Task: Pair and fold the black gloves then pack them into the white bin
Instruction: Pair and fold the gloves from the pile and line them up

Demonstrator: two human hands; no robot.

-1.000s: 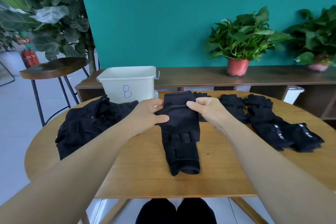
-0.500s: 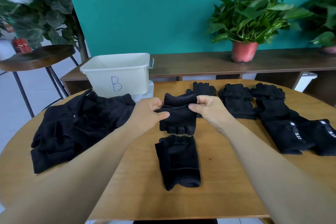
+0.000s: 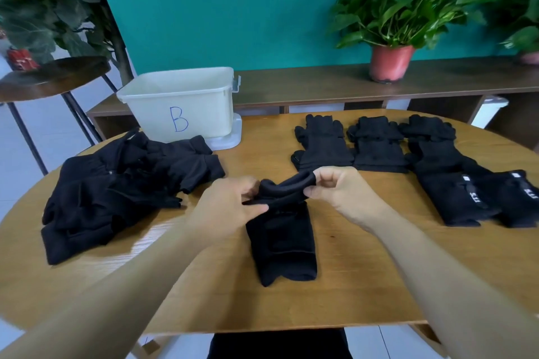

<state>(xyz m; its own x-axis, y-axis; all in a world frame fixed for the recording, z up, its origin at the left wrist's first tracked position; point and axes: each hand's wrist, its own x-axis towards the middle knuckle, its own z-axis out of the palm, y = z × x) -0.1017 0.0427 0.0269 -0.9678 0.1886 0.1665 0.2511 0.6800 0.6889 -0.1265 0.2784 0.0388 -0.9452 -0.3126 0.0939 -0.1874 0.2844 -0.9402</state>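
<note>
A stacked pair of black gloves (image 3: 281, 245) lies on the round wooden table (image 3: 364, 285) in front of me. Its far end is folded back toward me. My left hand (image 3: 230, 207) pinches the left side of that folded end, and my right hand (image 3: 341, 192) pinches the right side. The white bin (image 3: 180, 105), marked with a blue "B", stands at the table's back left; I see nothing in the part of its inside that shows. A heap of black gloves (image 3: 122, 189) lies at the left. Several more black gloves (image 3: 379, 148) are laid out flat at the back right.
A long wooden shelf (image 3: 320, 84) runs behind the table with a potted plant (image 3: 393, 61) on it. A dark stool (image 3: 55, 76) and a large leafy plant (image 3: 43, 9) stand at the left. A white lid (image 3: 230, 137) lies under the bin.
Both hands have lifted the far end of the gloves and brought it back toward me over the rest. The camera has tilted down and moved closer.
</note>
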